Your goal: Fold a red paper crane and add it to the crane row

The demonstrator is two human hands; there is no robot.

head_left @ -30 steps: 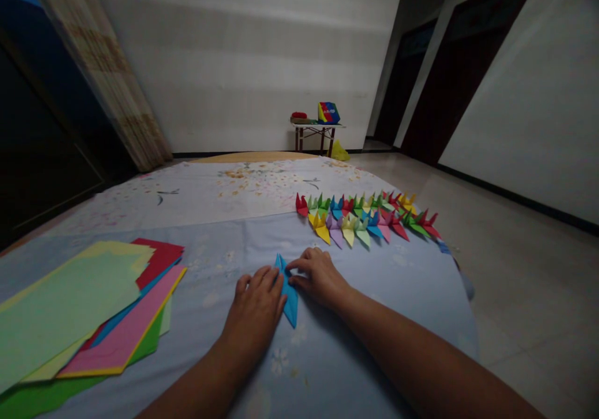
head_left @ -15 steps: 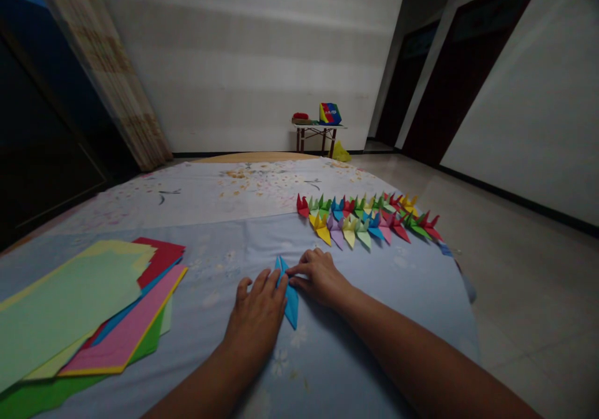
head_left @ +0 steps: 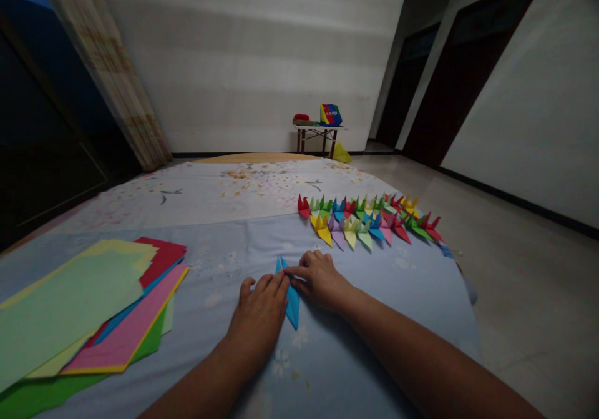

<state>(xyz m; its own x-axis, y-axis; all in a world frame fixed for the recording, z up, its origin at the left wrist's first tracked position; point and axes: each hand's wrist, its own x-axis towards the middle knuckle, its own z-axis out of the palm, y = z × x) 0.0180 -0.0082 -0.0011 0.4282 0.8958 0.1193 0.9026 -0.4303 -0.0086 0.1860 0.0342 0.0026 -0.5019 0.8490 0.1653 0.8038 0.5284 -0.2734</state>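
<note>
A narrow, pointed piece of blue folded origami paper (head_left: 292,310) lies on the tablecloth, its tips aimed away from and toward me. From the left, my left hand (head_left: 259,311) presses it down, fingers bent over its middle; the thumb is hidden. My right hand (head_left: 324,283) is closed at the paper's right edge, its index finger reaching across to the left fingertips. Both hands cover the paper's middle, so the fold there is hidden. Beyond my right hand stand rows of colourful paper cranes (head_left: 350,231).
Stacked coloured paper sheets (head_left: 75,300) lie at the left. A floral tablecloth (head_left: 201,188) covers the round table, whose right edge curves down beside the cranes. Against the far wall stands a small table (head_left: 322,127) with a multicoloured box (head_left: 331,115) on it.
My right index finger has shifted slightly left over the paper, closer to the left fingertips. The paper stays in nearly the same place.
</note>
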